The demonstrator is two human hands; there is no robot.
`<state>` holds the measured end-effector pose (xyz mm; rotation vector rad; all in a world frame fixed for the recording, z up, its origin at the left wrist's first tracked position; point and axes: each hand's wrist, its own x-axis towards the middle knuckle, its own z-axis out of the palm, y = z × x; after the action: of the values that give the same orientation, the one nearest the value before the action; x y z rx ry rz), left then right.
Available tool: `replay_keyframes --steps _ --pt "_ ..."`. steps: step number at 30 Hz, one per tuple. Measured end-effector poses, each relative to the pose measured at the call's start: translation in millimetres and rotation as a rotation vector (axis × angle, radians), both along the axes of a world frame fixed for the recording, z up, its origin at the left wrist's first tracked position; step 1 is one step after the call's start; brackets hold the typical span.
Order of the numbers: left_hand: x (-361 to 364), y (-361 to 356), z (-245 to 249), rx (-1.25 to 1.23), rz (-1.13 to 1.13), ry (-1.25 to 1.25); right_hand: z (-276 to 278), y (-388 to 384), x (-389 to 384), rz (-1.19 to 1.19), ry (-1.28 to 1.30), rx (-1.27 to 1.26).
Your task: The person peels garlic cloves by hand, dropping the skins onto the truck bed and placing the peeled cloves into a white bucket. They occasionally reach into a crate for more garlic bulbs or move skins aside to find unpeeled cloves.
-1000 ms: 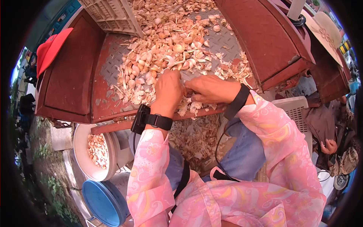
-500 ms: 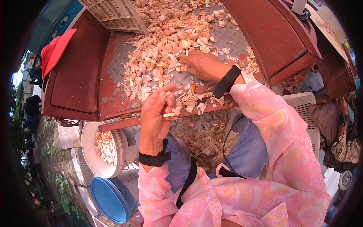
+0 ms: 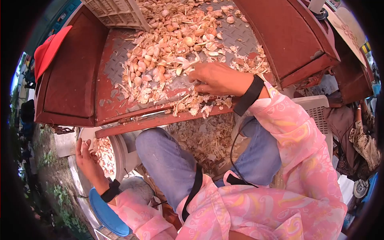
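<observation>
Left hand (image 3: 87, 157) hangs over the white bucket (image 3: 115, 158), fingers (image 3: 80, 143) apart, holding nothing. Peeled cloves (image 3: 105, 150) lie just beside them. Right hand (image 3: 218, 78) rests on the worktop (image 3: 116, 66). Its fingers (image 3: 198, 76) touch the garlic heap (image 3: 168, 48); grip not discernible.

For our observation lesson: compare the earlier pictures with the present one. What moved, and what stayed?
The left hand swung down and leftwards, from the edge of the tray to over the white bucket of cloves; its grip is now open, the clove it held gone. The right hand drew back slightly from the garlic pile towards the tray's near edge. Pile, red cap and blue lid stayed put.
</observation>
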<state>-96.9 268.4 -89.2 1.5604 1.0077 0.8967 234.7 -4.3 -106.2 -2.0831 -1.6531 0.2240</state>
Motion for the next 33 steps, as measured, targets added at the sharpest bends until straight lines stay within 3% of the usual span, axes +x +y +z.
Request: replay_keyframes --steps 2,3,6,7,9,10,11,12,14,15,16,18,19,20,21,22,23,25,26,28,29,30,31,33 --pt "-41.7 51.4 -51.4 0.557 0.116 0.522 -6.3 0.7 -4.9 0.052 -0.055 -0.038" --pt "-33.8 44.5 -45.7 0.56 0.107 0.523 -9.8 3.0 -1.0 0.065 -0.075 -0.057" --pt "27.9 -57.2 5.0 0.051 -0.154 0.126 -1.1 4.7 -3.0 0.026 -0.014 -0.125" --pt "43.3 -76.0 7.2 -0.099 -0.309 -0.002 -7.0 8.0 -5.4 0.085 -0.017 0.049" --pt "75.5 -120.8 7.0 -0.525 -0.603 -0.253 17.6 11.5 -30.6 0.179 0.298 0.01" --pt "86.7 -136.0 -4.4 -0.778 -0.74 -0.345 15.7 11.8 -44.5 0.187 0.323 -0.009" --pt "99.0 -154.3 -7.4 -0.96 -0.764 -0.356 15.0 12.5 -56.7 0.333 0.339 0.045" --pt "101.2 -159.8 -18.3 -0.964 -0.75 -0.356 16.5 11.9 -65.9 0.477 0.349 0.106" --pt "96.9 -164.2 -43.3 -1.218 -0.709 -0.543 16.8 7.3 -68.4 0.474 0.312 0.052" --pt "87.9 -160.0 -40.7 -1.172 -0.558 -0.362 11.9 7.1 -60.8 0.416 0.311 0.077" --pt "71.0 -153.5 -38.7 -1.161 -0.522 -0.353 5.3 7.3 -54.4 0.369 0.319 0.103" --pt "15.0 -132.2 -26.2 -0.828 -0.531 -0.296 2.2 3.5 -35.7 0.262 0.386 0.066" --pt "-17.9 -125.3 -15.3 -0.668 -0.516 -0.175 -6.7 1.5 -24.3 0.257 0.258 0.112" --pt "-53.9 -121.0 -2.8 -0.545 -0.519 -0.01 21.6 -0.1 -33.4 0.081 0.458 -0.063" --pt "-89.6 -119.0 10.4 -0.527 -0.481 0.226 15.9 -1.3 -33.7 0.028 0.643 -0.073" --pt "-120.5 -118.5 20.5 -0.513 -0.452 0.444 -13.0 -4.7 -3.5 0.176 0.495 -0.054" --pt "-146.7 -120.1 22.1 -0.513 -0.407 0.46 -23.1 -7.4 5.7 0.172 0.516 -0.06" --pt "-198.9 -126.1 1.9 -0.472 -0.327 0.918 -22.2 -4.0 5.5 0.147 0.496 -0.147" --pt "-236.0 -127.0 -22.5 -0.472 -0.315 0.912 -22.3 -3.1 7.9 0.14 0.472 -0.151" --pt "-299.1 -130.8 -69.6 0.122 -0.277 1.465 -27.7 2.3 8.7 0.114 0.461 -0.078" --pt "-294.7 -133.8 -67.4 0.142 -0.161 1.448 -32.0 2.0 10.4 0.068 0.452 -0.008" --pt "-278.4 -133.7 -65.6 0.168 -0.064 1.401 -30.6 8.4 9.2 0.108 0.266 0.135" --pt "-242.8 -130.0 -47.4 -0.016 -0.026 1.106 -17.2 9.0 2.8 -0.007 0.288 0.067" --pt "-198.6 -115.3 -38.1 -0.115 -0.106 0.918 -11.4 13.3 5.6 -0.08 0.094 0.182"
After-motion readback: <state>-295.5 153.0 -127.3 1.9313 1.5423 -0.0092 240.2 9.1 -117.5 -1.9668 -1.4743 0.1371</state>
